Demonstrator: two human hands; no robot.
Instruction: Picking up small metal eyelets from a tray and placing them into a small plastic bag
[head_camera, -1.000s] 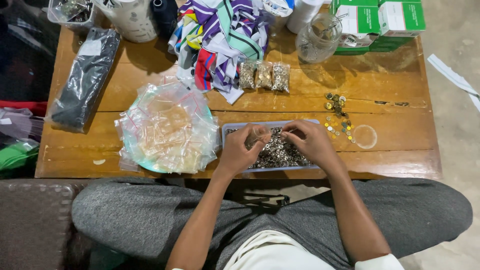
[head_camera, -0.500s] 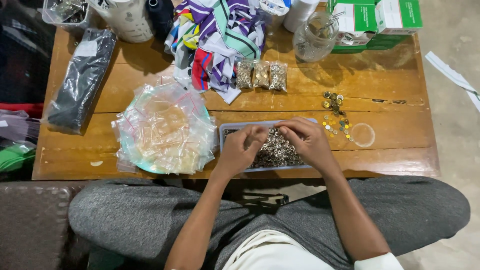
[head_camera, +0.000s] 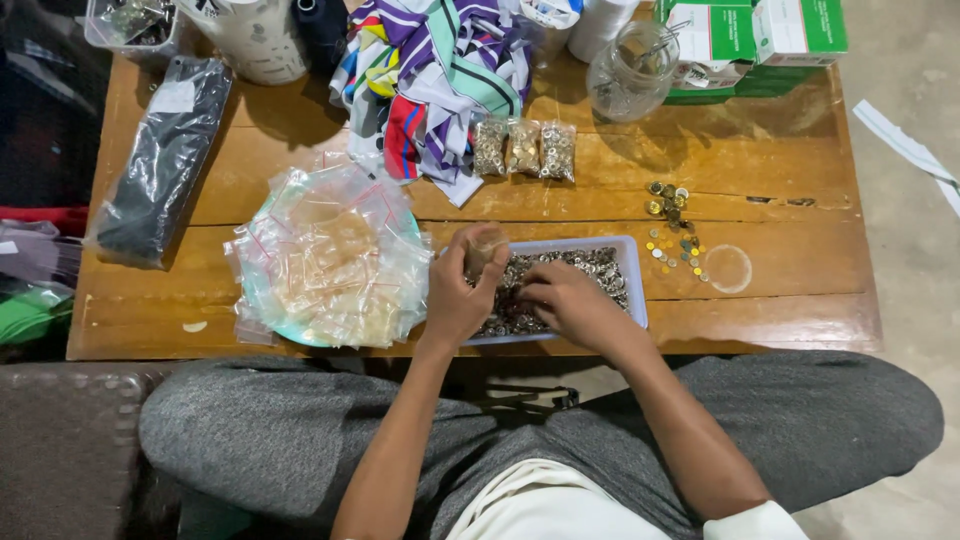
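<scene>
Over the tray (head_camera: 634, 268) of metal eyelets, my left hand (head_camera: 458, 295) holds a small clear bag (head_camera: 484, 247) upright. My right hand (head_camera: 562, 300), just beside, pinches eyelets (head_camera: 600, 268) from the pile.

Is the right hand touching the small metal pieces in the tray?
Touching: the head view shows the right hand resting fingers-down on the metal pieces in the tray.

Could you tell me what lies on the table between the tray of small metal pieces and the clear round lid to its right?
In the head view, scattered loose metal pieces lie between the tray and the clear lid.
</scene>
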